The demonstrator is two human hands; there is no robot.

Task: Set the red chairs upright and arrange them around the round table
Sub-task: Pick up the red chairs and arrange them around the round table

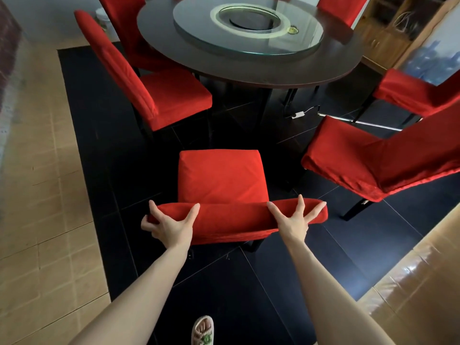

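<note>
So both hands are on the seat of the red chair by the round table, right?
No, not the seat. The head view shows both hands on the top of the red chair's back: the left hand grips one end, the right hand lies spread near the other.

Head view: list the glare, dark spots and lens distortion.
Head view: glare washes the glass turntable and a patch of black floor tile; under the round table it is nearly black; the wide-angle lens bows the frame edges; left hand, right hand and chair back are sharp.
</note>
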